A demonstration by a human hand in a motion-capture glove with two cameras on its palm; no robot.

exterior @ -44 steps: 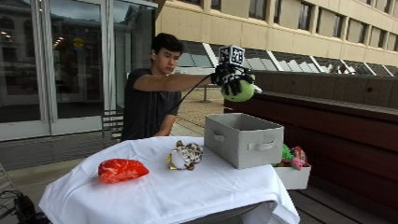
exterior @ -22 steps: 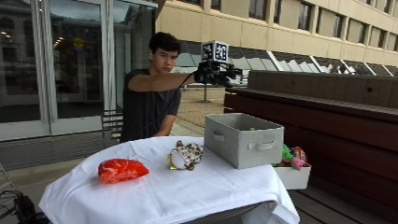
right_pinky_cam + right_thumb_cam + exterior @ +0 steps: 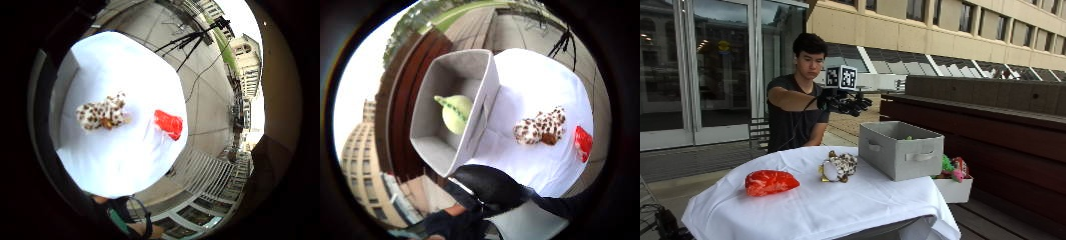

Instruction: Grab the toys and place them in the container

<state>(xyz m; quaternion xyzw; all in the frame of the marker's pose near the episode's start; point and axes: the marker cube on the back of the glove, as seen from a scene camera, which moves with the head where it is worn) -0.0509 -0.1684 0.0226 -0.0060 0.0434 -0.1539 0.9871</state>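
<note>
Person in dark short-sleeved T-shirt — black glove on right hand.

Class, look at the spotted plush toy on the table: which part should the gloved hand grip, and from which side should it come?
Probably from above, closing round the middle of the spotted toy. It lies on the white cloth apart from the red toy and the grey bin, so its top is unobstructed. The hand hangs above the table already.
</note>
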